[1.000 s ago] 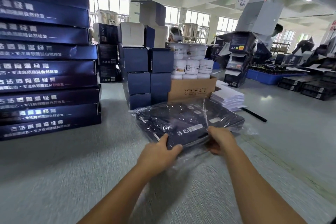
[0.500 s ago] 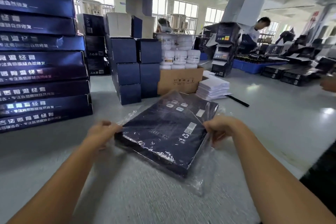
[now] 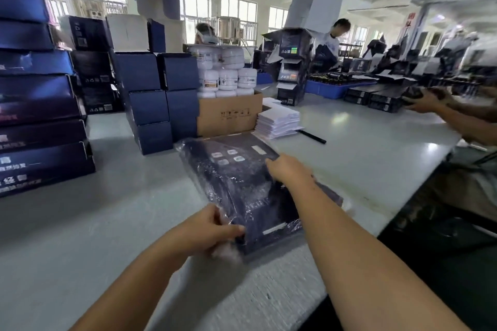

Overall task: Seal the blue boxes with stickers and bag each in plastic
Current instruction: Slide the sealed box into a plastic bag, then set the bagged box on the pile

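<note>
A blue box (image 3: 242,196) lies on the tabletop (image 3: 80,223), already inside its plastic bag (image 3: 188,152). The left hand (image 3: 209,231) pinches the bag's near edge. The right hand (image 3: 289,170) rests on top, grip unclear. The bag's mouth probably still needs closing.

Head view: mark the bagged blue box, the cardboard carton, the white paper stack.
bagged blue box (image 3: 242,183), head view, top face under the plastic.
cardboard carton (image 3: 228,115), head view, front wall.
white paper stack (image 3: 278,123), head view, near side of the sheets.
</note>
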